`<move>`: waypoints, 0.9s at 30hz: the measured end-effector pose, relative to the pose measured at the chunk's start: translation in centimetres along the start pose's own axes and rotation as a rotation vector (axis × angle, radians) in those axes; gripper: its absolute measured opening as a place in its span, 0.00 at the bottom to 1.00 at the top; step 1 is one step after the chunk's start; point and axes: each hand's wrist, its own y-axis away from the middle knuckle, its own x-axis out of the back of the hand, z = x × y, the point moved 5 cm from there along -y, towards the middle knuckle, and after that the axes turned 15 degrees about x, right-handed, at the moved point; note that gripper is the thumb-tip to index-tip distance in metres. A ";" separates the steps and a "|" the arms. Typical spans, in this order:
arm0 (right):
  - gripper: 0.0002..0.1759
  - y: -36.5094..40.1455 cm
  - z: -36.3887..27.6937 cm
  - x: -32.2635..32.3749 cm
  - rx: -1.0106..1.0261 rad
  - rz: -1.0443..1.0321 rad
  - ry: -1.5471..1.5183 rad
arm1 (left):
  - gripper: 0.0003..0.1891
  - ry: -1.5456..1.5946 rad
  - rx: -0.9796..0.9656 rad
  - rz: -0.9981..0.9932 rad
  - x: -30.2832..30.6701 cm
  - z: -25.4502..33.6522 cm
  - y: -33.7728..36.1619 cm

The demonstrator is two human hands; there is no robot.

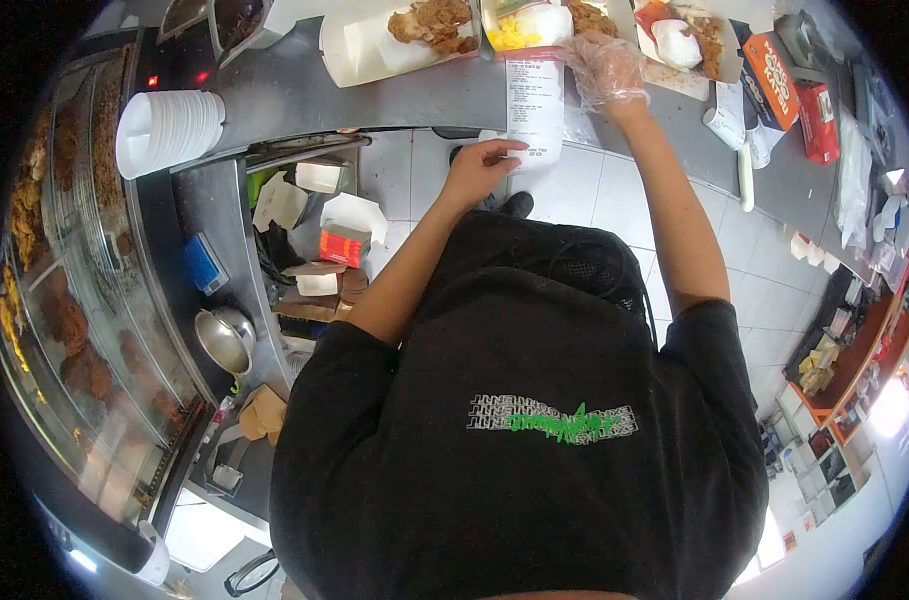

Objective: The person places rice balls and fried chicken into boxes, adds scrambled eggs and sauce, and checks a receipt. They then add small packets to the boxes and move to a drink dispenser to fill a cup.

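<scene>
My left hand (pixel 483 170) is bare, with fingers stretched apart and their tips at the left edge of a long printed receipt (pixel 535 115) that hangs over the counter's front edge. A clear plastic glove covers my right hand (pixel 610 72). Its fingers are bunched at the front of a middle food box (pixel 530 55), close to a piece of fried chicken (pixel 590 18); what they hold is hidden. Yellow corn (pixel 515 35) and white rice (pixel 550 22) lie in that box. Open boxes with fried chicken flank it: a left box (pixel 370 55) and a right box (pixel 683 75).
Stacked white cups (pixel 170 130) lie on the left of the counter (pixel 355 105). An orange printed box (pixel 770 80), a red box (pixel 820 122) and a white-handled utensil (pixel 746 180) lie right. Below left are a metal bowl (pixel 225 340) and a glass food display (pixel 85 290).
</scene>
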 end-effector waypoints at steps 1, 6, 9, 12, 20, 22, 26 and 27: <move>0.10 0.0 0.0 -0.1 -0.008 0.005 -0.002 | 0.14 0.019 0.002 -0.007 -0.1 0.1 0.0; 0.10 -0.1 0.1 -0.2 -0.028 0.018 -0.019 | 0.14 0.024 -0.010 -0.026 -0.2 0.9 0.1; 0.10 -0.1 0.2 -0.3 -0.015 0.020 0.000 | 0.14 -0.017 0.039 -0.037 -0.2 1.2 0.2; 0.10 -0.1 0.2 -0.3 0.002 0.037 -0.013 | 0.14 -0.035 0.006 -0.047 -0.1 0.6 -0.4; 0.08 -0.2 0.7 -0.8 -0.047 -0.025 -0.023 | 0.15 -0.138 0.085 -0.074 0.3 1.2 -0.6; 0.08 -0.1 0.7 -1.2 -0.088 -0.103 -0.028 | 0.15 -0.154 0.057 -0.050 0.7 1.0 -0.8; 0.09 -0.4 0.7 -0.2 -0.166 -0.098 -0.112 | 0.14 -0.079 -0.014 -0.056 1.5 1.2 -0.7; 0.09 -0.5 0.2 0.1 -0.179 -0.169 -0.134 | 0.14 -0.085 0.022 -0.077 2.0 1.0 -0.5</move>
